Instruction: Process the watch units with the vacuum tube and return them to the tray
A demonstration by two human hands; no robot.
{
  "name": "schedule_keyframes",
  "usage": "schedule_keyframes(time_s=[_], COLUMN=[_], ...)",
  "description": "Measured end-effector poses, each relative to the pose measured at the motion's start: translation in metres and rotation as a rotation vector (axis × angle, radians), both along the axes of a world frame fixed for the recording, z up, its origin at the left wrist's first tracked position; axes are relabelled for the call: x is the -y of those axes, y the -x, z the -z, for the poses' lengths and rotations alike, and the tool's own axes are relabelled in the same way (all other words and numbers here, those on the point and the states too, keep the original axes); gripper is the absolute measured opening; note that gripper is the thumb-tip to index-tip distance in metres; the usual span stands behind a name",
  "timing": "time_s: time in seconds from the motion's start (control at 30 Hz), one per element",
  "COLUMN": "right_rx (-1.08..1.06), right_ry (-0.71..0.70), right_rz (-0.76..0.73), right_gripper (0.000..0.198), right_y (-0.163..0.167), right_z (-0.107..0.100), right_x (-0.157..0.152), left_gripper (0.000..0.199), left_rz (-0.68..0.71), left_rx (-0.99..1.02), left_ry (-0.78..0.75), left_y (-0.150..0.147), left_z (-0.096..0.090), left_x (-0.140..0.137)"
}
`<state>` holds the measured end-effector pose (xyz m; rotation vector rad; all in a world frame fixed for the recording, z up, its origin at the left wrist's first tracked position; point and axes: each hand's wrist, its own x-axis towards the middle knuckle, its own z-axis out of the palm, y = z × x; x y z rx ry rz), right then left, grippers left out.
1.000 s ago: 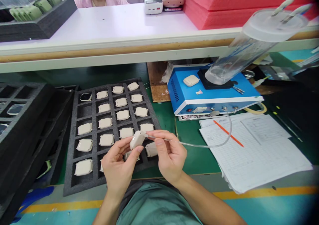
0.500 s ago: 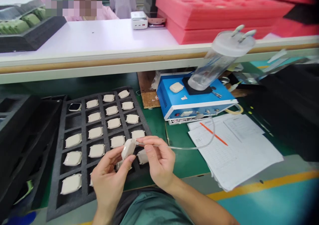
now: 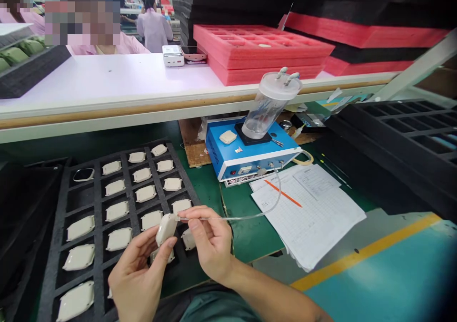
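Note:
A cream-coloured watch case [image 3: 166, 229] is pinched between the thumb and fingers of my left hand [image 3: 141, 269], tilted on its edge above the tray. My right hand [image 3: 213, 246] grips a thin clear tube [image 3: 243, 218] near its end, which meets the upper corner of the watch case. From there the tube runs to the front of a blue box-shaped machine [image 3: 250, 160]. Beneath my hands lies a black foam tray [image 3: 99, 203] with similar cream cases in many of its compartments. One compartment at the upper left holds a dark-faced piece [image 3: 83, 174].
On the blue machine stand a clear cylinder [image 3: 266, 105] and another cream case [image 3: 227, 137]. Papers [image 3: 310, 217] with an orange strip [image 3: 283, 193] lie to the right. A shelf [image 3: 143, 84] crosses behind, carrying red foam trays [image 3: 264, 55]. A person in pink sits beyond it.
The view has swung right and tilted up, so everything sits further left and more of the right side shows. Both hands keep their hold, with the tube still at the watch case.

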<state>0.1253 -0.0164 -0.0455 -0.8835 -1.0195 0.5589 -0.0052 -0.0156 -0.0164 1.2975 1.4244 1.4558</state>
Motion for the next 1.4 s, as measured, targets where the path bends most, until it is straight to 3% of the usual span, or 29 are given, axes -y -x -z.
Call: schedule_keyframes(time_s=[0.37,1.4], right_rx=[-0.085,-0.082], right_ry=[0.005,0.072], right_rz=[-0.05,-0.074], right_gripper=[0.018,0.019], right_y=[0.0009,0.0012], right_z=[-0.0008,0.0071], right_x=[0.0007,0.0097], left_gripper=[0.031,0.022], left_rz=[-0.044,0.074], left_rx=[-0.021,-0.052], left_ry=[0.018,-0.026], left_y=[-0.0012,0.0042], left_z=[-0.0007,0.0028], left_x=[-0.0008,0.0036])
